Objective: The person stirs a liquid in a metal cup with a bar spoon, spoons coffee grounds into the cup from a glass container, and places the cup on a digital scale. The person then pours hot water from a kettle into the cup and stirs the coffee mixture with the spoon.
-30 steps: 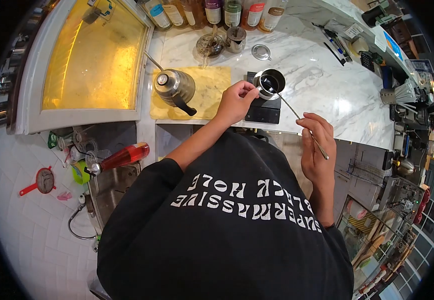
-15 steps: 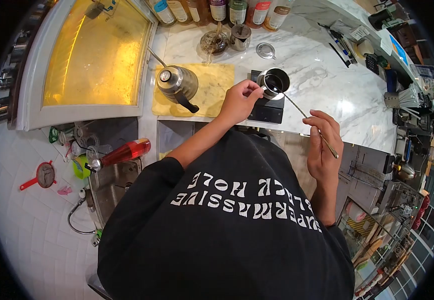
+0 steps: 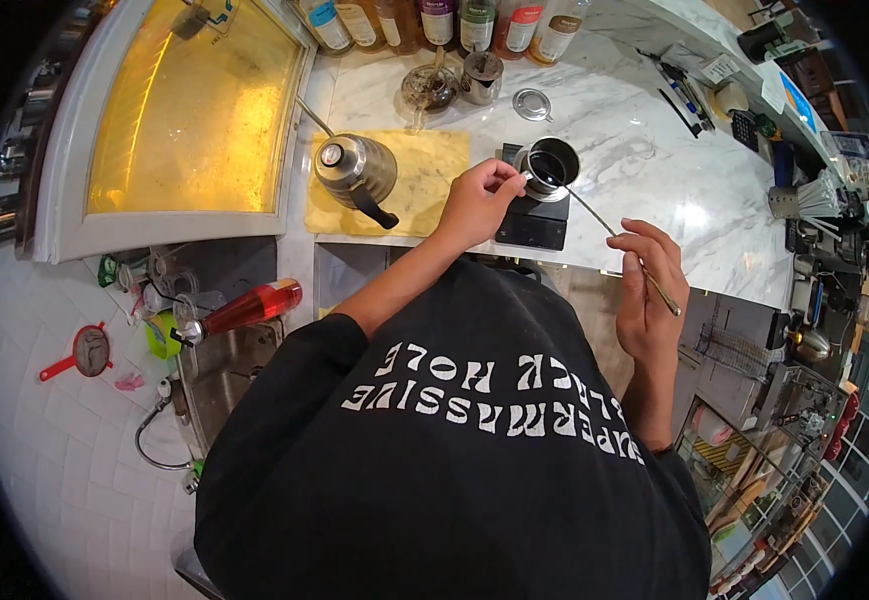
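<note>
A small metal cup (image 3: 567, 158) with dark contents sits on a black scale (image 3: 540, 228). My left hand (image 3: 483, 200) pinches the near left side of the cup, perhaps at a handle; the fingertips partly cover that spot. In my right hand (image 3: 647, 285) is a thin long-handled spoon (image 3: 595, 213), its stem slanting down over the rim. The spoon's lower end lies inside the cup, too small to make out. Behind the cup is a round metal lid (image 3: 532, 104).
To the left, a gooseneck kettle (image 3: 360, 170) stands on a yellow mat (image 3: 440, 150). A glass pot (image 3: 430, 88) and a metal pitcher (image 3: 482, 78) stand farther back. Several bottles (image 3: 475, 25) line the rear. A red bottle (image 3: 255, 303) is over the sink (image 3: 240, 365).
Both hands keep their hold. The right hand and spoon have shifted very slightly; the cup stays on the scale.
</note>
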`<state>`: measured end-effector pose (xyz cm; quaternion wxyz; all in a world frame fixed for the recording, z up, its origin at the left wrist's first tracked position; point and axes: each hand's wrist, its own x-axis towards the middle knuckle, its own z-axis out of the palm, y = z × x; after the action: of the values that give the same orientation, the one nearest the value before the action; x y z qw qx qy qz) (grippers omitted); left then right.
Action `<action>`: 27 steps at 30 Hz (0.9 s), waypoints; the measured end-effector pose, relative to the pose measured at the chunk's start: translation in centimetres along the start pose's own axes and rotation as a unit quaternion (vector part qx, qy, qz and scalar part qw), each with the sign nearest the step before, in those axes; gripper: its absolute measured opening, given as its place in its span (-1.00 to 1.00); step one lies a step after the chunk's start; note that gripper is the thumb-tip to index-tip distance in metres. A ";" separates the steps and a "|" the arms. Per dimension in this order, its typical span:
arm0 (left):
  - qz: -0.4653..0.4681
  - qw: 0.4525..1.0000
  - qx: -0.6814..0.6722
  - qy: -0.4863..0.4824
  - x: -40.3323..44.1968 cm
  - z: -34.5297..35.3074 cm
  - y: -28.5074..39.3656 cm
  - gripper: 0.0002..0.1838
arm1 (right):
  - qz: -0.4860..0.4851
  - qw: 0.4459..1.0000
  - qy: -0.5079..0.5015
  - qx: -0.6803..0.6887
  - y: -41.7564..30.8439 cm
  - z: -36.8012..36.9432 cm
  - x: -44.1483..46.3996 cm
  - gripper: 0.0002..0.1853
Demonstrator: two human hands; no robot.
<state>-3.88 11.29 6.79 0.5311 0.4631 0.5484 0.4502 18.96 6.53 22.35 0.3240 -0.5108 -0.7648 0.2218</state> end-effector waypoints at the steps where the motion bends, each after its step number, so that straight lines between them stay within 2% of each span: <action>1: -0.002 1.000 0.005 -0.001 0.0 -0.1 0.2 -0.82 | 0.000 1.000 0.001 -0.001 0.0 0.0 0.0 -0.86; 27: 0.013 1.000 -0.013 -0.016 0.9 0.3 -0.2 -0.80 | 0.008 0.999 0.026 0.020 0.5 -0.2 0.0 -0.82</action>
<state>-3.61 12.19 6.45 0.5399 0.4700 0.5283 0.4567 19.41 6.68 22.16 0.3524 -0.5159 -0.7473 0.2261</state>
